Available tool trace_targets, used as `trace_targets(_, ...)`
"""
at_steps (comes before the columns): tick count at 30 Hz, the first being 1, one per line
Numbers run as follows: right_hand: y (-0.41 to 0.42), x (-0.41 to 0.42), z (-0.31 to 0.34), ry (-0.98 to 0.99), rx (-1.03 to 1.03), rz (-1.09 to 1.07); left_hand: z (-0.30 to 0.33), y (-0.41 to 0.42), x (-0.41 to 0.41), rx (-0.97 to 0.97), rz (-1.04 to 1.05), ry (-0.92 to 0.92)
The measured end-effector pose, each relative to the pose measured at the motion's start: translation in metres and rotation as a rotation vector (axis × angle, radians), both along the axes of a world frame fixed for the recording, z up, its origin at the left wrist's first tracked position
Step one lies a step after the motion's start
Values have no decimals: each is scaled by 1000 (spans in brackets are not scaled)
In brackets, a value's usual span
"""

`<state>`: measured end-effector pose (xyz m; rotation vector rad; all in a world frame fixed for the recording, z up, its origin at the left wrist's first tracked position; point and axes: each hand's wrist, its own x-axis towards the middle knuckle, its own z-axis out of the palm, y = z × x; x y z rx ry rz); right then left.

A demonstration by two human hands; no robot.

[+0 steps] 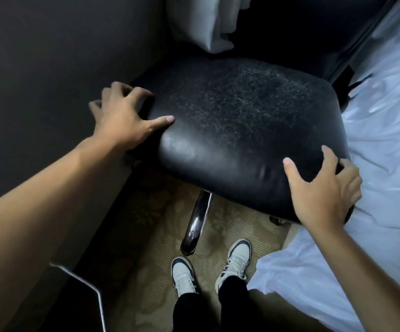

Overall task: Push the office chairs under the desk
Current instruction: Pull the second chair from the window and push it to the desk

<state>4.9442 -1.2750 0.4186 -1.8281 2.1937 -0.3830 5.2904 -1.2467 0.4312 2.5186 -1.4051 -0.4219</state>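
The left hand (122, 116) gripped the left edge of the black leather padded seat of the one office chair (242, 130); its thumb lay on top of the cushion and its fingers curled over the side. The right hand (323, 192) held the near right corner of the same seat, with the thumb on the top surface and the fingers wrapped around the edge. Both forearms were bare.

Only one chair was in view. Its seat was wider from left to right than from front to back, and its far edge pointed away from the person, toward a dark space beyond it. The middle of the cushion looked worn and speckled. One shiny chrome leg (197, 224) of the chair base reached toward the person over the beige patterned carpet (146, 236).

Two white and dark sneakers (238, 257) stood on the carpet below the seat. A bed with a white sheet (383, 164) touched the right side of the chair. A dark wall (38, 68) stood at the left, and a pale curtain (206, 22) hung behind the chair.
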Motion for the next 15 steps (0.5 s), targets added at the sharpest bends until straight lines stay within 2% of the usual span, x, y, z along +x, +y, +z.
trace_targets(3,-14,-14,1,-73,124,-109,-7,6,7,94,175,157)
trace_targets(6,-19,-18,2,-115,225,-133,-17,13,10,33,260,310)
trace_targets(12,-20,-42,-3,-345,465,-235,-32,27,12,7,319,312)
trace_targets(15,-3,-51,-11,-401,502,-229,-41,44,8,-22,301,325)
